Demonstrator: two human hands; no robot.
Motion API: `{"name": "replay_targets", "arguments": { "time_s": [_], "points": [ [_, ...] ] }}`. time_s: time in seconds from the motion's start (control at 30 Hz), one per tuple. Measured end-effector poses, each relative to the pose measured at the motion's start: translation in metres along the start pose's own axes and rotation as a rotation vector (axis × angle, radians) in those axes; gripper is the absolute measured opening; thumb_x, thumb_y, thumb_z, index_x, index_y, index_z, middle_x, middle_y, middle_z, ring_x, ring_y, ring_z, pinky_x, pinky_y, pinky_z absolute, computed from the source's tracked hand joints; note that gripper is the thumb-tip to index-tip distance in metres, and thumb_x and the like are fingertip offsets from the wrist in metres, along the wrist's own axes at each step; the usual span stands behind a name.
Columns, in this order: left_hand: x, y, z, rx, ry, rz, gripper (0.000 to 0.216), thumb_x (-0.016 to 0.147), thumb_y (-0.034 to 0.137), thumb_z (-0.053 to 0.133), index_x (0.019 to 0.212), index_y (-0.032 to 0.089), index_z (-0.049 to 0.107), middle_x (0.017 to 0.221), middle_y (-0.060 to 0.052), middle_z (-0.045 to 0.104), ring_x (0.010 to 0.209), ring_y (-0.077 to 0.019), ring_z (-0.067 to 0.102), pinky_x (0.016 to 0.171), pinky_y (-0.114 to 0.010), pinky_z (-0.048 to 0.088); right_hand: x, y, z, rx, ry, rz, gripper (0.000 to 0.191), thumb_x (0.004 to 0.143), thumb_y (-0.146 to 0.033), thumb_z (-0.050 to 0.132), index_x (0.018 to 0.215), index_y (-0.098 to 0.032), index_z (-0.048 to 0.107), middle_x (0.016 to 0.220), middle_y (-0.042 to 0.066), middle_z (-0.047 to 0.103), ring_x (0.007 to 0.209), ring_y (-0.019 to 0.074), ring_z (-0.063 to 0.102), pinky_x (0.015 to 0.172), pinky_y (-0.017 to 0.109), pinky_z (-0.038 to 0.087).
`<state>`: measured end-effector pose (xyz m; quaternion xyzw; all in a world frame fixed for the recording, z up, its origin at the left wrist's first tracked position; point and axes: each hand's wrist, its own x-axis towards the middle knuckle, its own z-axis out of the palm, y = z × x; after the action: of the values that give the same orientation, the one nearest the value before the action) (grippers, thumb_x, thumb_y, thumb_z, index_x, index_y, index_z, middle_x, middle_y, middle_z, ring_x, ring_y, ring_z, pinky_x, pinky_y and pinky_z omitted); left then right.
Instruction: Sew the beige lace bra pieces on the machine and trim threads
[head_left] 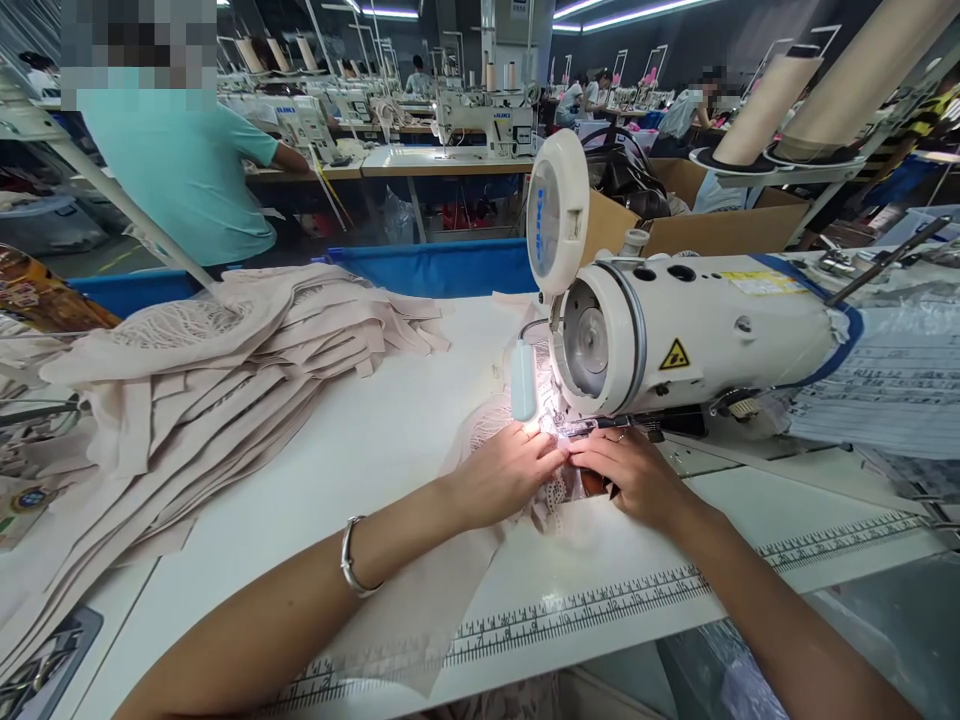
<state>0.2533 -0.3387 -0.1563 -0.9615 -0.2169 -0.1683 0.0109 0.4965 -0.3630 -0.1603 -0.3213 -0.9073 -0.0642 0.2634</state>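
Observation:
Pale pink lace fabric point(489, 420) lies under the head of a white sewing machine point(690, 325), lit by a bright lamp at the needle. My left hand point(510, 470) rests on this fabric just left of the needle, fingers closed together and pressing it. From the other side my right hand point(634, 475) meets it, its bent fingertips at the fabric's edge close to the left fingertips. Both hands sit right in front of the presser foot, which the fingers and glare partly hide. A sheer panel of the fabric hangs toward the table's front edge under my left forearm.
A stack of pale pink cut pieces point(247, 380) covers the table's left side. A printed ruler point(600, 608) runs along the front edge. Thread cones point(769, 105) stand at the upper right, above a cardboard box point(720, 225). A person in a turquoise shirt point(169, 170) sits ahead.

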Motion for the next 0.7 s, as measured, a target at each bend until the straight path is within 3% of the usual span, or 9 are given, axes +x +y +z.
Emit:
{"name": "replay_targets", "arguments": {
  "time_s": [0.17, 0.33, 0.43, 0.57, 0.7],
  "points": [
    [0.0002, -0.0006, -0.0008, 0.048, -0.007, -0.014, 0.030, 0.104, 0.017, 0.034, 0.104, 0.014, 0.065, 0.098, -0.011, 0.064, 0.081, -0.0209, 0.054, 0.065, -0.034, 0.037, -0.0030, 0.0022, 0.0024, 0.024, -0.002, 0.025, 0.042, 0.082, 0.001, 0.047, 0.108, -0.021, 0.071, 0.110, 0.005, 0.077, 0.099, 0.0211, 0.068, 0.079, 0.035, 0.057],
    [-0.0010, 0.0004, -0.0006, 0.080, 0.000, -0.017, 0.027, 0.103, 0.013, 0.037, 0.107, 0.013, 0.063, 0.105, -0.012, 0.065, 0.092, -0.0215, 0.056, 0.075, -0.035, 0.039, -0.0023, 0.0011, 0.0025, 0.017, -0.015, 0.031, 0.044, 0.080, 0.003, 0.046, 0.110, -0.020, 0.069, 0.112, 0.005, 0.077, 0.101, 0.0217, 0.067, 0.081, 0.036, 0.057],
    [-0.0014, 0.0012, -0.0017, 0.075, -0.035, -0.049, 0.025, 0.103, 0.015, 0.038, 0.109, 0.016, 0.062, 0.103, -0.009, 0.066, 0.088, -0.0205, 0.057, 0.072, -0.034, 0.037, -0.0004, -0.0009, 0.0003, 0.011, 0.006, -0.004, 0.046, 0.078, 0.005, 0.042, 0.104, -0.021, 0.069, 0.106, 0.005, 0.077, 0.095, 0.0213, 0.066, 0.080, 0.036, 0.056],
    [-0.0015, 0.0028, -0.0035, 0.079, -0.063, -0.095, 0.015, 0.100, 0.026, 0.052, 0.104, 0.017, 0.063, 0.104, -0.009, 0.067, 0.086, -0.0222, 0.057, 0.073, -0.036, 0.037, 0.0001, -0.0015, -0.0011, 0.002, 0.015, -0.001, 0.048, 0.073, 0.007, 0.040, 0.099, -0.021, 0.069, 0.102, 0.002, 0.078, 0.091, 0.0205, 0.066, 0.076, 0.035, 0.054],
    [-0.0022, 0.0053, -0.0042, 0.094, -0.069, -0.134, 0.034, 0.093, 0.042, 0.064, 0.111, 0.013, 0.062, 0.112, -0.013, 0.067, 0.096, -0.0281, 0.059, 0.083, -0.041, 0.041, 0.0000, -0.0011, 0.0008, 0.001, 0.023, 0.012, 0.051, 0.069, 0.008, 0.041, 0.101, -0.020, 0.068, 0.109, 0.003, 0.078, 0.094, 0.0206, 0.067, 0.077, 0.034, 0.055]
  ]
}}
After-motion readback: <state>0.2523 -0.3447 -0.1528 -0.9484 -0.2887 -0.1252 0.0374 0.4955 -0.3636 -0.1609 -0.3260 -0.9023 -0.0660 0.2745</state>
